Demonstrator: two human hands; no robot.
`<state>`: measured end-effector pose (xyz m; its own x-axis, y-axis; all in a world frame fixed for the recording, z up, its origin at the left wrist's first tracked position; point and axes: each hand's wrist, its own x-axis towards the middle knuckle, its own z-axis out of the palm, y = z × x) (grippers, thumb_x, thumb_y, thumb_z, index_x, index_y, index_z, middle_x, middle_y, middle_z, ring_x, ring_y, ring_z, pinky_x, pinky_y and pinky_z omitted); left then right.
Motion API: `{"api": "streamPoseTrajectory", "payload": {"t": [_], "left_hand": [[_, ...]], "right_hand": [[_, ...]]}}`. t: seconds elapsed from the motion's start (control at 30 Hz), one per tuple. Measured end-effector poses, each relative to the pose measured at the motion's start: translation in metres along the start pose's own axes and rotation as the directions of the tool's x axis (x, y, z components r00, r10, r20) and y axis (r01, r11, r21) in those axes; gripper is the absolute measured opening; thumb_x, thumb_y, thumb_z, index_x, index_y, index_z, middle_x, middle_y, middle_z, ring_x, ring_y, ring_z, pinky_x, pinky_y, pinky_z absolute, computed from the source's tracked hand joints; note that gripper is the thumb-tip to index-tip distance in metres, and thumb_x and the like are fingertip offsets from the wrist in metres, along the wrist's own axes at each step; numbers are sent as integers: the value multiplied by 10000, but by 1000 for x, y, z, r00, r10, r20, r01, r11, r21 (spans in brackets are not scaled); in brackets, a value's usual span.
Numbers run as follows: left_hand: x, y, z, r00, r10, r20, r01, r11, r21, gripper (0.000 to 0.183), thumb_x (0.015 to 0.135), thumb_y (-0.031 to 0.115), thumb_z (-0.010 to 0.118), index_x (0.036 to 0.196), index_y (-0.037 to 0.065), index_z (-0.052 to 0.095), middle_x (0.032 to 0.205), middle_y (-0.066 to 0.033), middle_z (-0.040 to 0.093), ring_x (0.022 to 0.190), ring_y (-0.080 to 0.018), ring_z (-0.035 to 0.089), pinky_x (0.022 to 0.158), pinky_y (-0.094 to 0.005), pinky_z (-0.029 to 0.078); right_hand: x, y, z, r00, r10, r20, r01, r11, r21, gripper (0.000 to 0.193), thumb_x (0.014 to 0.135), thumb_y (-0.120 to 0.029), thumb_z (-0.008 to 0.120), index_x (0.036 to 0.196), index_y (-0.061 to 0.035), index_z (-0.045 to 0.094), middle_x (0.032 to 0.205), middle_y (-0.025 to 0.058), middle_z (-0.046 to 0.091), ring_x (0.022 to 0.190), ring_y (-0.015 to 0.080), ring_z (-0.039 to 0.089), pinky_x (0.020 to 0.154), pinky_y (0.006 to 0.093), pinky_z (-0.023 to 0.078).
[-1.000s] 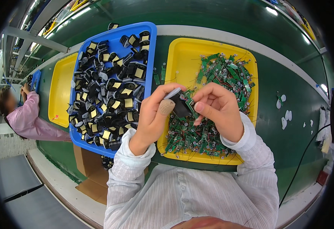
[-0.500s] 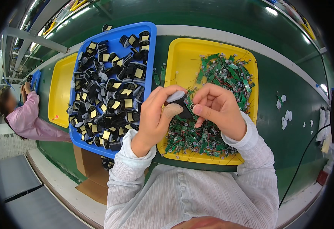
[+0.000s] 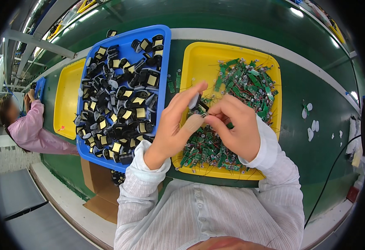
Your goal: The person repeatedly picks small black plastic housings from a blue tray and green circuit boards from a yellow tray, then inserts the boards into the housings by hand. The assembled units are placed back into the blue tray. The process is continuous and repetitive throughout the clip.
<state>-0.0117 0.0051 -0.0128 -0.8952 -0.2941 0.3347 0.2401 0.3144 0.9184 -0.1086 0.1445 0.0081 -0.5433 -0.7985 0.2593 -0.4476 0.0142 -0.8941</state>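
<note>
My left hand (image 3: 175,127) holds a small black plastic housing (image 3: 198,109) with a rounded grey end, between its thumb and raised fingers. A beige cover wraps the thumb. My right hand (image 3: 235,127) pinches at the near right edge of the housing, close to the left thumb tip. Whatever sits between its fingertips is too small and covered to name. Both hands are above a yellow tray (image 3: 186,68) heaped with small green circuit boards (image 3: 249,83) with thin wires. Left of it, a blue tray (image 3: 164,79) holds many similar black housings (image 3: 126,93) with cream pads.
Another yellow tray (image 3: 61,100) stands farther left, near a person in a pink sleeve (image 3: 34,129). An open cardboard box (image 3: 103,196) sits below the blue tray. White oval pieces (image 3: 311,132) and a black cable (image 3: 332,179) lie at right. Behind the trays runs a pale rail (image 3: 232,36).
The left fingers have straightened and lifted, and the housing has turned in them. My right fingers have come in to the left thumb tip. A black part beyond the rail has shifted left.
</note>
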Motion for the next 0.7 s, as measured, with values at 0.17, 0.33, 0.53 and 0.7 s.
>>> {"api": "streamPoseTrajectory", "payload": {"t": [0.17,0.33,0.53,0.7], "left_hand": [[-2,6,1,993,-118,4,118,987,-111,504,792,50,532,1270,-28,397,1178,-155,513,1059,-212,499,917,-321,381],[-3,2,-3,988,-145,-56,137,982,-129,469,744,-10,610,1197,-15,488,1069,-126,586,923,-161,568,805,-281,458],[5,-6,-13,972,-196,-130,178,974,-140,527,757,52,635,1246,14,441,1036,-131,614,874,-192,605,757,-305,488],[14,-36,-54,974,149,-170,79,481,873,213,750,125,618,939,30,592,1156,-117,537,1080,-333,441,878,-433,376]], "right_hand": [[1,2,-5,997,47,63,-51,996,72,87,753,-25,621,801,3,554,734,104,527,570,202,548,519,281,426],[6,2,-1,995,75,73,-89,974,209,92,776,-24,596,855,15,568,795,120,545,602,213,574,545,281,455],[27,5,-5,976,175,131,-193,971,139,115,778,-78,593,849,11,582,800,129,579,669,249,594,591,317,468],[110,62,-35,984,-177,20,165,859,-485,148,768,-179,595,835,-47,612,792,98,616,724,274,587,675,371,459]]}}
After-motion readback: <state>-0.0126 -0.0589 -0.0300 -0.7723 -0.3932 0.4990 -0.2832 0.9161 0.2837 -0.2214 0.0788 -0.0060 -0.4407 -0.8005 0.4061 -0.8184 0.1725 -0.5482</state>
